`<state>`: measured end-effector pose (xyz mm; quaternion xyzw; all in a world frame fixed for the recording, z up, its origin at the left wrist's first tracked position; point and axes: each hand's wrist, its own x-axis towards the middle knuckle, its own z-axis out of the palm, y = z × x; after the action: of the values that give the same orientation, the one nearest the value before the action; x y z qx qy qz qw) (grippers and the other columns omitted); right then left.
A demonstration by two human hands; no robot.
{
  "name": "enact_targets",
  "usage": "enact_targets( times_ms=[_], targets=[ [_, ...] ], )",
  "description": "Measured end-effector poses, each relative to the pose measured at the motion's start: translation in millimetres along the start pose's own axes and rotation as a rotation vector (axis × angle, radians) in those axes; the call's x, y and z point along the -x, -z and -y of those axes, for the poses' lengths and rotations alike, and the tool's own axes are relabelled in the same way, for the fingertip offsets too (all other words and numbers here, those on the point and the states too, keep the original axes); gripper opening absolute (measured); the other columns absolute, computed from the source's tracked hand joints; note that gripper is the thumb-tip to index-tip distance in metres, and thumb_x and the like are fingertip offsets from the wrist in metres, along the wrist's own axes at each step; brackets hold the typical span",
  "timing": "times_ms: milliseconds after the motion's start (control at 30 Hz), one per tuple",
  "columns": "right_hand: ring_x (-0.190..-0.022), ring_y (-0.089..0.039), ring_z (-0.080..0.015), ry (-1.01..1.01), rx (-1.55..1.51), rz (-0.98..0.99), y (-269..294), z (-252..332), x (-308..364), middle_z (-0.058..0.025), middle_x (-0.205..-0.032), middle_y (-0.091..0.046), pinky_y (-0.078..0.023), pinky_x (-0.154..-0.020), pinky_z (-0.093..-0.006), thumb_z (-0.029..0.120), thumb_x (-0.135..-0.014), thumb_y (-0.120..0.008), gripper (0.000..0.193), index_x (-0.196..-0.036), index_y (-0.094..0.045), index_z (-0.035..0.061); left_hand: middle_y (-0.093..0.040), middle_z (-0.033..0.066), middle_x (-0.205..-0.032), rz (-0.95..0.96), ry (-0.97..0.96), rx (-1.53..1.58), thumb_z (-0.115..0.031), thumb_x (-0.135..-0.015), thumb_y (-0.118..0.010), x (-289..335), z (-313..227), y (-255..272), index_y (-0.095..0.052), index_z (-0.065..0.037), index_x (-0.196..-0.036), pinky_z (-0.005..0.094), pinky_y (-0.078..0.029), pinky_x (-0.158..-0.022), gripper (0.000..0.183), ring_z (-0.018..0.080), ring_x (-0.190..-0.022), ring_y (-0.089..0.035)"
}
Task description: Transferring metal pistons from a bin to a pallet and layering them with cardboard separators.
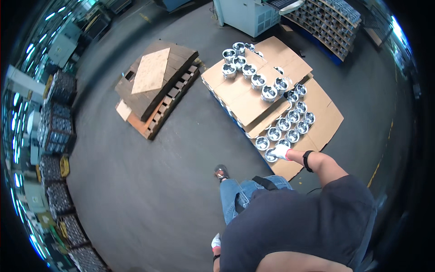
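Observation:
My right hand (282, 151), in a white glove with a red cuff, reaches down to the near corner of the cardboard-covered stack. Its fingers close on a shiny metal piston (270, 156), partly hidden under the glove. Beside it stand more pistons in rows, among them one piston (262, 143) just to the left and another piston (274, 133) behind. My left hand (216, 241), also gloved, hangs low by my side, away from the stack. Its fingers are too small and partly hidden to read, and I see nothing in it.
Several pistons (258, 81) stand on the higher cardboard layer (247, 109). Bare cardboard (324, 113) sticks out at the right. A wooden pallet (174, 86) carrying a board (152, 70) lies left across the floor. Beyond are a pale machine cabinet (247, 18) and a loaded rack (324, 27).

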<state>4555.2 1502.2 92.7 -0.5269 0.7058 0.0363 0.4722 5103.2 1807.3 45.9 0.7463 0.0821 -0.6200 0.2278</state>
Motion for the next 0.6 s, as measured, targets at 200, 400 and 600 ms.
enact_targets(
  times_ms=[200,400,600],
  targets=[
    [-0.073,-0.067,-0.0233,-0.337,-0.411,0.017,-15,70,-28,-0.0133,-0.081,-0.071,-0.052,-0.067,-0.0348,0.038,-0.076,-0.07,0.037,-0.087,-0.072,0.0027,-0.063,0.0078,-0.097,-0.048,-0.382,-0.232,-0.026,-0.091,-0.061,-30,-317,-92,-0.064,0.002,-0.108,0.0345,-0.047,-0.077,0.032,0.0201,-0.086,-0.057],
    [-0.084,-0.067,-0.0211,-0.118,-0.559,-0.165,50,146,-74,-0.0121,-0.089,-0.071,-0.051,-0.076,-0.0328,0.036,-0.082,-0.066,0.036,-0.096,-0.072,0.003,-0.067,0.0057,-0.087,0.21,-0.618,-0.697,-0.029,-0.088,-0.063,-37,-562,-277,-0.063,-0.004,-0.11,0.0268,-0.038,-0.054,0.033,0.011,-0.064,-0.051],
    [-0.104,-0.063,-0.0301,-0.078,-0.569,-0.318,131,159,-203,-0.0178,-0.111,-0.066,-0.047,-0.091,-0.0373,0.047,-0.082,-0.062,0.053,-0.114,-0.065,0.0054,-0.064,0.01,-0.112,0.365,-0.805,-1.023,-0.021,-0.087,-0.067,-34,-657,-426,-0.057,0.003,-0.123,0.03,-0.046,-0.094,0.044,0.0196,-0.102,-0.061]
  ],
)
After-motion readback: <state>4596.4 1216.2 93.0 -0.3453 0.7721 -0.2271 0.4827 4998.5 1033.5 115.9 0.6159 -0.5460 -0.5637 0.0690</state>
